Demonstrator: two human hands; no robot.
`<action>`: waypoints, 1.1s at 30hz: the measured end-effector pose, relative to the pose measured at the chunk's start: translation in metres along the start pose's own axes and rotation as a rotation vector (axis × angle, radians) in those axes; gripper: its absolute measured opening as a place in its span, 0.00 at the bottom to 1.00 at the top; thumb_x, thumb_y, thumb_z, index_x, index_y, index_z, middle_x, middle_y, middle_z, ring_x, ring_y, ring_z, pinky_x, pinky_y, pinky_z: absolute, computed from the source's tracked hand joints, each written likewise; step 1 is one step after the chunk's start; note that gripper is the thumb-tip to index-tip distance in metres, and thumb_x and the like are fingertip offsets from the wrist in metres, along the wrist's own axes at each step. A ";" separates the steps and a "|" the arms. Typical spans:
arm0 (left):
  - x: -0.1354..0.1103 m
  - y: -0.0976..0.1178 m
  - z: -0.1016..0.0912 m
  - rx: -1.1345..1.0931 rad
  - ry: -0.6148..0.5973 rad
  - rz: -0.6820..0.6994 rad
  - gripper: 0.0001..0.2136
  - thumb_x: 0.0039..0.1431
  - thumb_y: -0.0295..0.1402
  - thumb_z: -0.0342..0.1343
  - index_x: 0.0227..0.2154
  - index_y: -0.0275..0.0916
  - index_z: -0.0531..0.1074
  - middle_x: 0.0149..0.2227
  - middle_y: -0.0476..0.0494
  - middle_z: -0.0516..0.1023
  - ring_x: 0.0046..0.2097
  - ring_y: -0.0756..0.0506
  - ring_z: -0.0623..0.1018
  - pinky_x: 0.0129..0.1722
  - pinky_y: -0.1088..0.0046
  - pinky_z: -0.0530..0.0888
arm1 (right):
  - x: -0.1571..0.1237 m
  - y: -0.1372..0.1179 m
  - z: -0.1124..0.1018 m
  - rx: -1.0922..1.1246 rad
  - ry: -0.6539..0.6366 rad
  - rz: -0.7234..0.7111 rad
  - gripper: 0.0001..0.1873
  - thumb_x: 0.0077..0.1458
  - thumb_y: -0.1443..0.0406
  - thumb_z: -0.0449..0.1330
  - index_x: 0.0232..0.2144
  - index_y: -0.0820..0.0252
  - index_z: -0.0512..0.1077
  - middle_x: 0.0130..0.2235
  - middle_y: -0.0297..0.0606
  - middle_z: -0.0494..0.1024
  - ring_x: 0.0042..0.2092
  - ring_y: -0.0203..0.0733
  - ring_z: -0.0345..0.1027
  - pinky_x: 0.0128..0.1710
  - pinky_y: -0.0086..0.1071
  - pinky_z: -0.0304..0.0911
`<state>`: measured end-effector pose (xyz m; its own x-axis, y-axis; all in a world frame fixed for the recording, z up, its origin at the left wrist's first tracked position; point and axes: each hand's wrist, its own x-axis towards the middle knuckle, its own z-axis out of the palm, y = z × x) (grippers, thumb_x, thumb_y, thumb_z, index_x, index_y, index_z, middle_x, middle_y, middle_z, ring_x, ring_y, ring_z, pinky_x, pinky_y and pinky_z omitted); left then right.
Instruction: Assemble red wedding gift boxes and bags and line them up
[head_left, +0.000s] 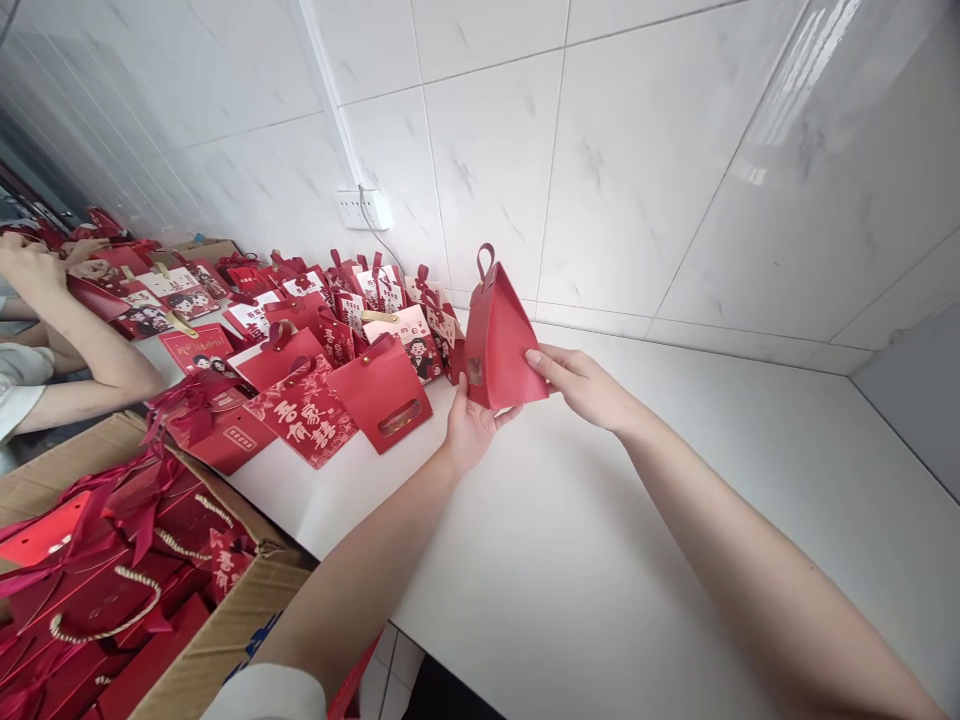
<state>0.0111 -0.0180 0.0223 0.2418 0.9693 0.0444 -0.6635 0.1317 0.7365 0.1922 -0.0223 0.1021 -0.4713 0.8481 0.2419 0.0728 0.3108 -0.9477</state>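
Between my two hands is a red paper gift box [508, 335] with a peaked top, a ribbon loop handle and a small window low on one side. My left hand [471, 425] cups it from below at its left, the thumb up along the side. My right hand [576, 378] pinches its right side, thumb on the red panel; the fingers behind are hidden. Just left of it stands a similar red box with a long window [381, 393], and beside that a red box with white characters [304, 412].
Several red and white gift boxes [300, 290] crowd the white table [570, 530] along the tiled wall. A cardboard carton [225, 610] full of red boxes with rope handles stands front left. Another person's arm [90, 385] reaches in at left. A power socket [362, 209] with a cable is on the wall.
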 end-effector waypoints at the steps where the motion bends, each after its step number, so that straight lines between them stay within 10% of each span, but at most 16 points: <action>1: 0.001 0.002 -0.002 0.051 -0.024 -0.005 0.22 0.63 0.51 0.48 0.53 0.45 0.70 0.59 0.45 0.71 0.59 0.39 0.70 0.56 0.55 0.70 | 0.001 0.000 -0.002 0.010 0.026 -0.005 0.24 0.62 0.46 0.51 0.46 0.55 0.75 0.45 0.38 0.78 0.46 0.48 0.71 0.51 0.44 0.66; 14: -0.014 0.033 0.022 0.162 -0.005 0.183 0.26 0.63 0.54 0.45 0.57 0.45 0.67 0.59 0.43 0.71 0.63 0.38 0.67 0.60 0.52 0.67 | 0.003 0.015 0.007 -0.192 0.215 -0.123 0.24 0.63 0.45 0.47 0.28 0.56 0.64 0.30 0.33 0.68 0.33 0.39 0.62 0.34 0.31 0.58; 25: -0.015 0.029 0.008 0.531 0.070 0.701 0.21 0.63 0.50 0.49 0.53 0.46 0.67 0.55 0.43 0.71 0.60 0.41 0.69 0.61 0.61 0.65 | 0.007 0.033 0.009 -0.357 0.327 -0.343 0.23 0.67 0.51 0.43 0.27 0.57 0.64 0.29 0.34 0.66 0.31 0.39 0.61 0.33 0.33 0.58; 33: -0.023 0.033 0.013 0.780 0.046 0.983 0.20 0.63 0.47 0.49 0.52 0.43 0.64 0.50 0.38 0.69 0.52 0.41 0.72 0.52 0.62 0.69 | 0.010 0.043 0.006 -0.222 0.232 -0.254 0.24 0.65 0.49 0.46 0.31 0.56 0.73 0.32 0.34 0.72 0.33 0.41 0.65 0.35 0.35 0.63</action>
<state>-0.0068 -0.0391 0.0543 -0.1526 0.5960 0.7884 0.0498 -0.7921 0.6084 0.1856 -0.0029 0.0622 -0.2898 0.7991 0.5267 0.1793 0.5859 -0.7903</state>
